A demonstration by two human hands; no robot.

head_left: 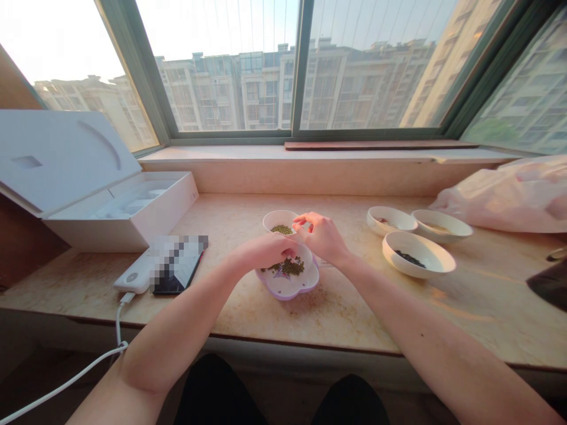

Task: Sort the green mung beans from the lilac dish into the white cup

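A lilac-rimmed, flower-shaped dish (286, 288) with small green beans, which look like mung beans (292, 267), sits near the counter's front edge. My left hand (275, 251) reaches over it, fingers curled down close to the beans; their tips are partly hidden. Just behind the dish stands a white bowl (273, 217) with more green beans inside. At that bowl's right rim is my right hand (319, 233), its thumb and fingers drawn together. Whether it touches the rim or pinches a bean, I cannot make out.
To the right stand white bowls, one with dark beans (410, 258), two with pale or brownish contents (387, 223) (436, 228). A plastic bag (509, 195) lies behind them. At left are an open white box (166, 206), a power bank (133, 274) with cable, and a phone (179, 277).
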